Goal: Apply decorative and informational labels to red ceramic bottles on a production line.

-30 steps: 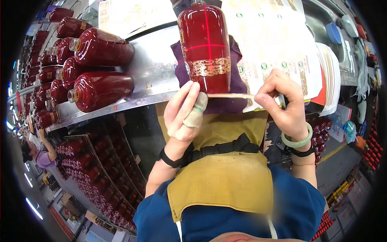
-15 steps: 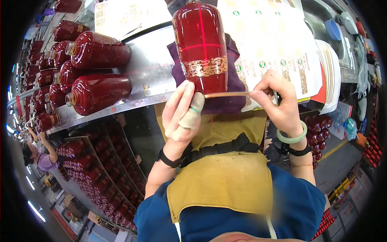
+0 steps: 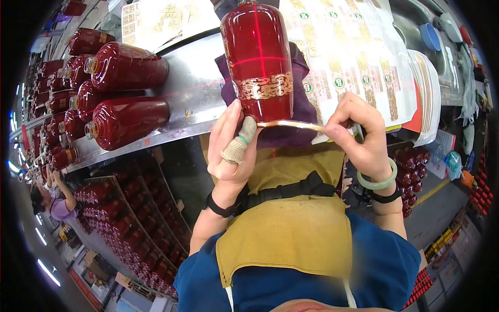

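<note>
A large dark-red glass bottle (image 3: 258, 49) lies on a purple cloth (image 3: 303, 106), its base toward me. An ornate gold band (image 3: 265, 86) circles it near the base, and red light lines cross its side. My left hand (image 3: 231, 140) is closed against the base's left corner; one finger wears a beige fabric cover (image 3: 240, 141) with a green band. From that finger a thin gold strip (image 3: 291, 124) stretches along the base to my right hand (image 3: 358, 130), which pinches its other end between thumb and forefinger. Where the strip meets the bottle under my left fingers is hidden.
Several similar bottles (image 3: 130, 122) lie on the metal table (image 3: 195, 96) at left. Sheets of gold stickers (image 3: 358, 67) spread to the right, beside a blue bowl (image 3: 429, 37). Racks of bottles (image 3: 122, 223) stand below at left. Another person (image 3: 60, 203) works at far left.
My left hand has shifted slightly left along the base. The gold strip now bows a little and catches more light. My right hand keeps its pinch, nearly in place.
</note>
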Demonstrator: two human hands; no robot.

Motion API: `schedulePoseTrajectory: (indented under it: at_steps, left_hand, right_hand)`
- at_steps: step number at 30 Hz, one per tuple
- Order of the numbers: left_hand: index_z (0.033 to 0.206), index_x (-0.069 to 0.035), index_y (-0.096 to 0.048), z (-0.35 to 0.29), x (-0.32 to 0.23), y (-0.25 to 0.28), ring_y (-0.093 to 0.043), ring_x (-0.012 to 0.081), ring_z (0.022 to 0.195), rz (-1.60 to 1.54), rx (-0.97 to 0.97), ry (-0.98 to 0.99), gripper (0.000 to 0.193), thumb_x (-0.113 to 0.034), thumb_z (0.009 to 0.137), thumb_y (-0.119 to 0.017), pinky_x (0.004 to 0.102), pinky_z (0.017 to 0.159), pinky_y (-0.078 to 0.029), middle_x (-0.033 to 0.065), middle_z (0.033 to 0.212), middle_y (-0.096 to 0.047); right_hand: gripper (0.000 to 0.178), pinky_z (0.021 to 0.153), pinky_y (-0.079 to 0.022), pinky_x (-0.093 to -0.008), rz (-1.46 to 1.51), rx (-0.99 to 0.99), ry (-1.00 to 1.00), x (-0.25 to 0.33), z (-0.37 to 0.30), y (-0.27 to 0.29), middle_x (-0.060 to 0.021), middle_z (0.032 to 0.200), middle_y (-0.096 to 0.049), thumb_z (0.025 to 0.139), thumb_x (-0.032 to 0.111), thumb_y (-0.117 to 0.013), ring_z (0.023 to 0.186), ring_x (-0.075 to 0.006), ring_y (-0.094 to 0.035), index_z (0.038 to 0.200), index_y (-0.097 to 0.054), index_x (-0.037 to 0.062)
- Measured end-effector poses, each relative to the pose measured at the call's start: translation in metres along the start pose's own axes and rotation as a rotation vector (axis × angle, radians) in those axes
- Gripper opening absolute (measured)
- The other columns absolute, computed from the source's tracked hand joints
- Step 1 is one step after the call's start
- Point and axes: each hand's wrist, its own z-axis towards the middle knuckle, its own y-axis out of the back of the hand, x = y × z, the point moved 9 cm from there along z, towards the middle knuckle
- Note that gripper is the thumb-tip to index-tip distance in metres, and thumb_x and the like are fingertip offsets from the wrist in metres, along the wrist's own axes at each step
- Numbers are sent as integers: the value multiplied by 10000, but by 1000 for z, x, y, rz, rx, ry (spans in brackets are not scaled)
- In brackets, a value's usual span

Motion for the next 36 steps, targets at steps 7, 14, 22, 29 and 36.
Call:
schedulePoseTrajectory:
  at_steps: [7,14,22,29,36]
  left_hand:
    - [1116,132,-710,3,-14,-2,-716,348,1047,92,2,-187,429,136,703,-826,394,917,-605,234,1142,-728]
    - [1075,135,-716,2,-25,-4,-704,363,1051,123,39,-359,328,146,752,-769,412,920,-604,230,1125,-734]
    - [1158,132,-694,6,-34,-8,-664,362,1126,119,83,-392,379,90,784,-732,416,948,-590,245,1152,-705]
    - [1081,97,-732,22,-43,-14,-666,363,1130,72,161,-334,287,65,797,-749,424,939,-585,194,1182,-718]
    - [1083,116,-714,10,-21,-5,-716,372,1063,129,55,-250,340,120,754,-801,421,948,-589,214,1133,-736]
  right_hand:
    - [113,608,-417,-262,-28,4,51,2,0,2,-48,765,-578,865,45,-770,668,-135,-524,821,-673,6]
    - [114,630,-416,-271,-74,-18,3,-12,2,1,-39,756,-575,871,63,-766,674,-133,-517,830,-677,5]
    - [108,624,-403,-289,-91,-27,-15,-20,5,-4,-43,733,-557,857,68,-772,670,-140,-506,824,-685,13]
    - [113,615,-400,-285,-87,-27,40,-13,7,-9,-38,735,-557,858,67,-777,658,-128,-504,823,-687,9]
    - [131,595,-419,-269,30,34,93,13,7,-14,-56,750,-563,858,71,-791,646,-141,-546,826,-686,-1]
